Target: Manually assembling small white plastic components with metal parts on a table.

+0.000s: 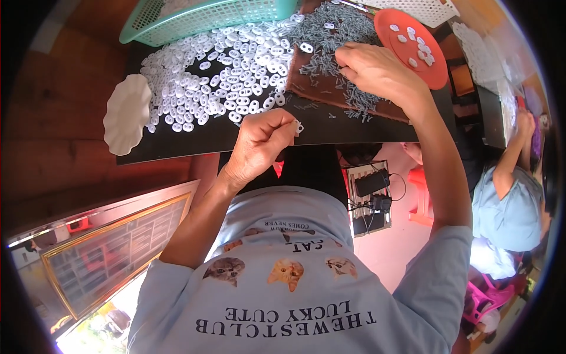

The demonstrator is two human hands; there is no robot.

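Pinching one small white oval piece [299,126] between thumb and fingertips: the left hand [261,141] is curled nearly closed, sitting at the near edge of the black desk [177,144], about mid-edge. The piece is just poking out at the fingertips, over the desk's near strip.

The right hand [377,71] is lying palm down on the brown mat [330,94], fingers bent and close together, tips digging into the grey pin pile [339,29]. Cannot tell if it is actually gripping a pin.

The white oval pile [224,76] is spreading across the desk's left-centre, too many to count, running up to the far edge. The pins are likewise uncountable, scattered over the mat and toward the far edge.

One white scalloped dish [127,115] is overhanging the left edge. One teal basket [206,17] is sitting at the far-left corner, one white basket [421,9] at the far right. One orange lid [413,47] is resting just right of the right hand, carrying about ten white ovals.

Open room: a bare black strip along the near edge, on both sides of the left hand; a narrow gap between mat and near edge.

Another person [507,200] in light blue is working well off to the right at a separate surface.
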